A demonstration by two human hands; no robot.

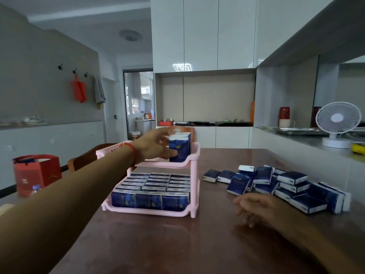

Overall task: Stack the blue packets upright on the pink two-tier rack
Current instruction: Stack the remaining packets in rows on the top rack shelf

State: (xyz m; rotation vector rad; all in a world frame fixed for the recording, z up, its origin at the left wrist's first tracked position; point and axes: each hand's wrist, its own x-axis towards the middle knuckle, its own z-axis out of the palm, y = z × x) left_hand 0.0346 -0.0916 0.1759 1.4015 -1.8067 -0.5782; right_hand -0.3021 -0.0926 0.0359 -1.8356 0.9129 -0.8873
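The pink two-tier rack (194,175) stands on the brown table. Its lower tier is packed with several upright blue packets (150,200) in rows. On the upper tier's right end stand a few upright blue packets (182,149); my left hand (156,146) grips them, thumb on the front face and fingers over the top. To the right of the rack lies a loose pile of blue packets (284,184). My right hand (254,206) rests on the table just in front of that pile, fingers loosely curled and holding nothing.
A red gift bag (37,173) and a bottle cap (36,187) sit at the table's left edge. Chair backs (83,159) stand behind the rack. A white desk fan (335,123) is on the counter at right.
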